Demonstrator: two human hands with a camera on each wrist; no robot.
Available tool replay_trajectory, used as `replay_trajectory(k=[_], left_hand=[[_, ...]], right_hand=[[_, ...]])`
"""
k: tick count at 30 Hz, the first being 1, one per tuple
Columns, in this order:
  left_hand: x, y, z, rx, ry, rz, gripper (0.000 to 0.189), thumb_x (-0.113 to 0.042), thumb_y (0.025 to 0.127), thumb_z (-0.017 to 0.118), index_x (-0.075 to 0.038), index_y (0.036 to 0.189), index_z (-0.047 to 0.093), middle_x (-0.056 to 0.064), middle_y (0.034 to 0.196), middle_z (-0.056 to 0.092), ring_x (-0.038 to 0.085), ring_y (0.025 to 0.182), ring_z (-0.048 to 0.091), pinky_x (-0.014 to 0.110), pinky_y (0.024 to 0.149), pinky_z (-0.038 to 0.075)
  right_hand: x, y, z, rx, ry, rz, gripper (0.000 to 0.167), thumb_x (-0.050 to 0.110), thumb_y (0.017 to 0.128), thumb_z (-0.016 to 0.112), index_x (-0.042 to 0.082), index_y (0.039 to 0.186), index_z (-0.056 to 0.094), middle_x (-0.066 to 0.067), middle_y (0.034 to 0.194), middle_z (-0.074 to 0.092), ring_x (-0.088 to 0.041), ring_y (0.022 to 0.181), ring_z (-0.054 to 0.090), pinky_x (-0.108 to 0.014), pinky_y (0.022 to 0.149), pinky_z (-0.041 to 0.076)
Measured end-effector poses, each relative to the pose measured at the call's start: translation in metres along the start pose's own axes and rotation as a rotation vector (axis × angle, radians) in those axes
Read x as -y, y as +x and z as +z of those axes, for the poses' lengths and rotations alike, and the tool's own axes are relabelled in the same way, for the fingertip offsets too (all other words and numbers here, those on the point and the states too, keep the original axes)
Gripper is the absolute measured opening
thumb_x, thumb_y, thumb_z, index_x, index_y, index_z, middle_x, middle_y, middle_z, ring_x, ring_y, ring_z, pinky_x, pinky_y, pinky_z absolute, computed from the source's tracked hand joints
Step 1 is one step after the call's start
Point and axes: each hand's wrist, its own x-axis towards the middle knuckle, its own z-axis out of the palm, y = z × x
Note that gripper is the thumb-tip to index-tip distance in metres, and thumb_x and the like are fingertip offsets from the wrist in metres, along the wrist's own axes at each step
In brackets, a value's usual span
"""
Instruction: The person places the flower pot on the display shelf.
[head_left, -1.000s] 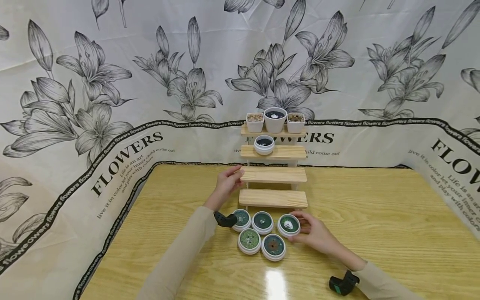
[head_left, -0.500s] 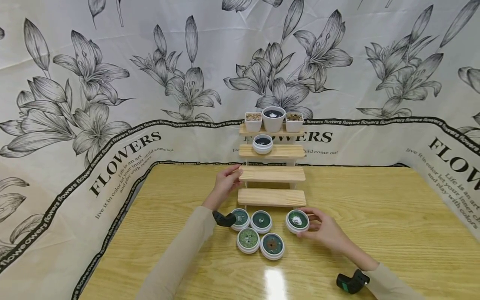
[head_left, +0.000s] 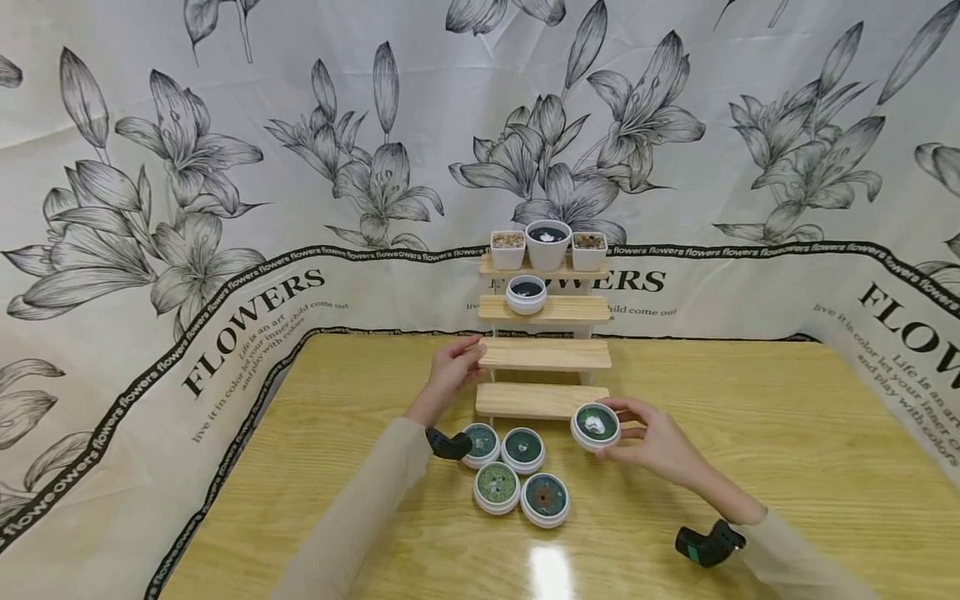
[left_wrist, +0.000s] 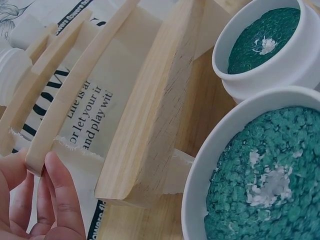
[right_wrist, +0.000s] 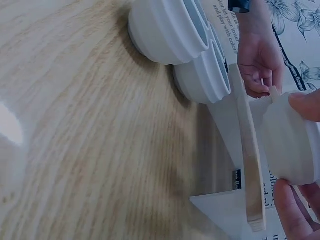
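Right hand: the right hand (head_left: 654, 440) is clamping its grip, thumb and fingers on opposite sides, round a white round pot with green filling and a white centre (head_left: 596, 427).
Held pot: it is hovering off the pale wood-grain table (head_left: 750, 433), by the right end of the pale wooden lowest board (head_left: 536, 402); whether it is touching that board, I cannot tell.
Left hand: the left hand (head_left: 453, 372) is pinching its grip together on the left end of the pale wooden second-lowest board (head_left: 545, 353).
Pots on the table: four white round pots are sitting clustered in front of the lowest board, one with a rust-brown centre (head_left: 545, 497).
Upper boards: a white round pot with dark filling (head_left: 527, 297) is resting on the second board down; a large white tapered pot (head_left: 547, 250) is standing between two small white square pots on the top one.
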Motion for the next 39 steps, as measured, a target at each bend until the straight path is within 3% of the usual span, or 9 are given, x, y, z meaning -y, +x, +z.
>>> replay_trajectory(k=[8, 15, 21, 30, 39], left_hand=[[-0.001, 0.000, 0.000, 0.002, 0.012, -0.011, 0.037, -0.010, 0.093, 0.063, -0.008, 0.130, 0.060, -0.001, 0.090, 0.060, 0.005, 0.065, 0.060, 0.021, 0.072, 0.057], [-0.002, -0.001, 0.000, 0.001, 0.009, -0.015, 0.037, -0.010, 0.093, 0.063, -0.008, 0.130, 0.060, -0.002, 0.088, 0.059, 0.004, 0.063, 0.059, 0.018, 0.067, 0.056], [-0.002, -0.001, -0.001, 0.008, 0.021, -0.017, 0.037, -0.012, 0.094, 0.063, -0.009, 0.131, 0.060, -0.002, 0.090, 0.058, 0.004, 0.065, 0.058, 0.022, 0.074, 0.057], [0.000, -0.002, -0.002, 0.026, -0.013, 0.006, 0.038, -0.010, 0.094, 0.061, -0.005, 0.131, 0.058, -0.002, 0.089, 0.059, 0.003, 0.063, 0.059, 0.018, 0.065, 0.055], [0.000, -0.001, -0.001, 0.020, 0.002, -0.005, 0.040, -0.012, 0.094, 0.062, -0.006, 0.133, 0.057, 0.000, 0.092, 0.060, 0.004, 0.066, 0.061, 0.018, 0.067, 0.056]], right_hand=[[0.011, 0.015, -0.006, -0.044, -0.049, -0.007, 0.067, 0.011, 0.071, 0.085, -0.004, 0.129, 0.054, -0.023, 0.122, 0.058, -0.007, 0.096, 0.061, -0.015, 0.082, 0.055], [0.009, 0.025, -0.007, -0.121, -0.053, 0.000, 0.065, 0.010, 0.072, 0.084, -0.002, 0.129, 0.055, -0.022, 0.121, 0.058, 0.003, 0.095, 0.056, -0.011, 0.082, 0.053], [0.013, 0.037, -0.009, -0.181, -0.030, -0.003, 0.067, 0.007, 0.073, 0.083, -0.003, 0.132, 0.052, -0.025, 0.125, 0.055, 0.010, 0.095, 0.053, -0.009, 0.080, 0.053], [0.022, 0.056, -0.014, -0.259, 0.002, -0.017, 0.066, 0.005, 0.075, 0.081, -0.001, 0.134, 0.051, -0.021, 0.127, 0.054, 0.005, 0.097, 0.054, -0.009, 0.081, 0.052], [0.034, 0.072, -0.026, -0.275, -0.015, -0.041, 0.069, 0.004, 0.076, 0.080, -0.002, 0.137, 0.048, -0.022, 0.129, 0.054, 0.005, 0.095, 0.053, -0.006, 0.080, 0.051]])
